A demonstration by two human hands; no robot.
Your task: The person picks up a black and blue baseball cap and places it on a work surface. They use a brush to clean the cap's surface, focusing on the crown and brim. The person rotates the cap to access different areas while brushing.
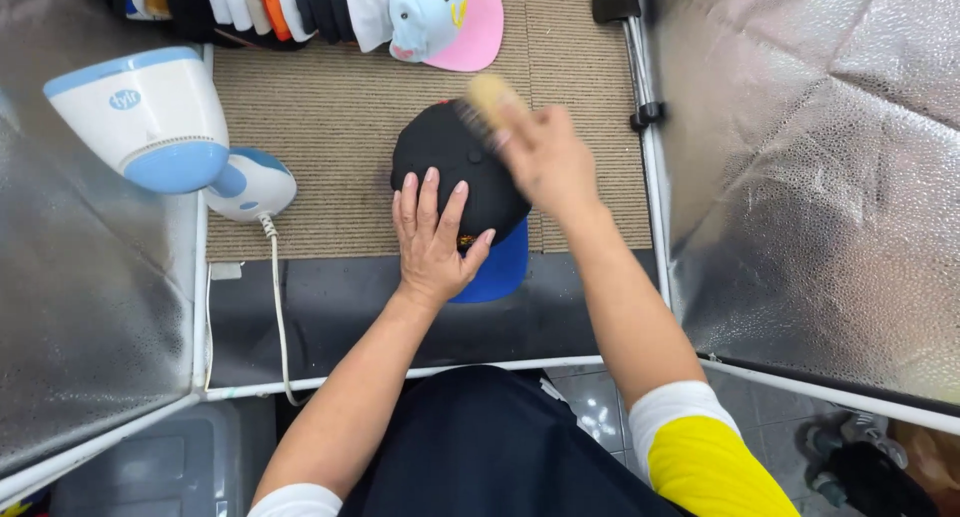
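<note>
Cap: My black cap [455,167] is round and soft, like cloth. It has a blue brim [500,272] that points at me. It sits in the middle of the mat, under both my hands.
Mat: The tan mat [340,137] has thin ribs and looks rough. A dark, smooth strip [330,312] lies at its near edge.
Left hand: My left hand [432,239] lies flat on the cap, fingers spread wide, near the brim. It presses the cap and grips nothing. My arm comes up straight from below.
Right hand: My right hand [545,157] is closed around a pale brush [490,95]. The brush is on the far side of the cap top. Hand and brush look blurry.
Steamer: A white and blue steamer [160,122], smooth and round, sits to the left with a white cord [278,307].
Caps: A row of caps [300,7] lines the far edge. One is pink and light blue.
Walls: Shiny silver sheets [810,177] with tiny bumps stand on both sides.
</note>
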